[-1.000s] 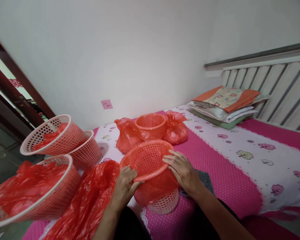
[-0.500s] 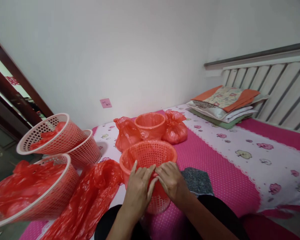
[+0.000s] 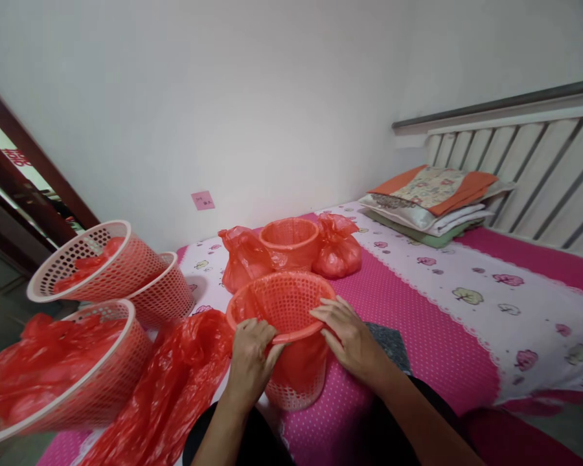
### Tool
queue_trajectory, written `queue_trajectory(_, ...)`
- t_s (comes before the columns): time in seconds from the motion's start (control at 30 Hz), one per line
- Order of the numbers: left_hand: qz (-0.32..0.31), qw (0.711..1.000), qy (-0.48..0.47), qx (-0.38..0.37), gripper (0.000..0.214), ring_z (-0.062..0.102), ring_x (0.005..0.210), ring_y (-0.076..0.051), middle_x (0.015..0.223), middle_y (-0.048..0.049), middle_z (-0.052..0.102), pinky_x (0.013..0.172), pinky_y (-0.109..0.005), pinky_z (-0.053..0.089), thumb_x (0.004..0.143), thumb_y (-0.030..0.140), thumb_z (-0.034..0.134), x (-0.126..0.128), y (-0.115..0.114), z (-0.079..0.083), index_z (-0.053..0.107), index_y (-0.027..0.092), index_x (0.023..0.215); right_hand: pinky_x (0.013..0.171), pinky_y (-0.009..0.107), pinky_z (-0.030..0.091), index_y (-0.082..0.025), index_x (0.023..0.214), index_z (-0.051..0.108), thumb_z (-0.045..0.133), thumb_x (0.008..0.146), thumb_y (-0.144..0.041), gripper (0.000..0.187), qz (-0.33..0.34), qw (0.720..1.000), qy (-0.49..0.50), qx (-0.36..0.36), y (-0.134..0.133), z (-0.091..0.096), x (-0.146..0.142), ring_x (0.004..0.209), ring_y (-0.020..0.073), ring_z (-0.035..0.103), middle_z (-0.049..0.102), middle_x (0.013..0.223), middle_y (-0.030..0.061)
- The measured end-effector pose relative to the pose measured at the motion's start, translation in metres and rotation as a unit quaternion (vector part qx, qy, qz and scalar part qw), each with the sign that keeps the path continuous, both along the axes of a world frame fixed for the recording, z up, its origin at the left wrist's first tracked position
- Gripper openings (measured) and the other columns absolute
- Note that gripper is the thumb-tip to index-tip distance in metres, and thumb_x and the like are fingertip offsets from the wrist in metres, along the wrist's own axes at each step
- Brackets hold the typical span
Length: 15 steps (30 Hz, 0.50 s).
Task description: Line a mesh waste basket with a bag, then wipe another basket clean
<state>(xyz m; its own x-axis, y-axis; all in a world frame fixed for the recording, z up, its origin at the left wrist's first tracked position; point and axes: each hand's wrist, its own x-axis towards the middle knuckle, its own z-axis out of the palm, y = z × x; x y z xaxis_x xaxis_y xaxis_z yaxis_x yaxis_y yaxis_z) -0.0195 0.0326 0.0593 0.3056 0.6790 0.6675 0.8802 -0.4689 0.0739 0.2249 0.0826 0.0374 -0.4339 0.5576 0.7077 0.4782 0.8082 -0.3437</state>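
Head view, clock centred on the front basket (image 3: 294, 396), 12 away from the wearer. Basket: pale pink rigid plastic, open mesh, round, tapering to the base, standing upright on the bed (image 3: 447, 343) right before the knees. Red film liner (image 3: 298, 362), thin and glossy, wraps over rim and upper wall; bottom mesh bare.

Left hand (image 3: 251, 355) at 7, fingers curled over the lined rim, thumb along its near edge. Right hand (image 3: 348, 333) at 4, fingertips over the rim, thumb below it, so a narrow grip. Hands hide parts of the rim.

Around: crumpled loose red bag (image 3: 175, 378) at 8, crowding the left forearm. Big mesh basket (image 3: 119, 369) at 9, red film inside, appears tilted. Two more mesh baskets (image 3: 140, 259) at 10, overlapping. Red-lined basket (image 3: 291, 234) at 12, flanked by knotted bulging bags (image 3: 340, 252) at 11 and 1. Dark grey speckled cloth (image 3: 388, 344) at 4, partly behind the right forearm. Folded bedding stack (image 3: 430, 204) at 2.
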Motion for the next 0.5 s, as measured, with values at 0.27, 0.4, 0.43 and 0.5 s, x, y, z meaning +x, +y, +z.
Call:
queue_trajectory(0.27,0.006,0.999,0.044,-0.011,0.006,0.063,0.087,-0.023,0.087,-0.0028,0.067,0.106,-0.054,0.046,0.096,0.026,0.062,-0.014,-0.007,0.003,0.063,0.022,0.093,0.107,0.058,0.05,-0.024,0.122,0.066,0.049,0.099,-0.012,0.031,0.008,0.999,0.018,0.04,-0.003,-0.008,-0.013,0.093,0.0222,0.065,0.069,0.094,0.0042)
queue_trajectory(0.4,0.017,0.998,0.059,-0.024,0.052,0.06,0.122,-0.032,0.125,-0.0102,0.067,0.121,-0.07,0.023,0.092,0.03,0.069,0.005,-0.023,0.008,0.052,0.025,0.14,0.107,0.055,0.052,-0.024,0.122,0.066,0.048,0.099,-0.012,0.031,0.012,0.998,0.01,0.055,-0.009,-0.007,-0.02,0.089,0.0219,0.063,0.067,0.092,0.0038)
queue_trajectory(0.43,0.015,0.997,0.065,-0.026,0.053,0.059,0.125,-0.033,0.127,-0.0104,0.067,0.122,-0.07,0.02,0.092,0.028,0.068,0.012,-0.026,0.008,0.05,0.025,0.142,0.107,0.055,0.052,-0.023,0.119,0.066,0.048,0.099,-0.013,0.029,0.011,0.998,0.005,0.058,-0.011,-0.007,-0.023,0.089,0.0219,0.063,0.066,0.091,0.0039)
queue_trajectory(0.5,0.009,0.997,0.073,-0.03,0.05,0.062,0.122,-0.031,0.124,-0.0096,0.07,0.122,-0.07,0.021,0.093,0.019,0.062,0.026,-0.029,0.006,0.05,0.024,0.142,0.107,0.055,0.052,-0.021,0.111,0.067,0.047,0.1,-0.014,0.024,0.006,0.998,0.002,0.061,-0.014,-0.007,-0.029,0.087,0.0217,0.062,0.064,0.088,0.0038)
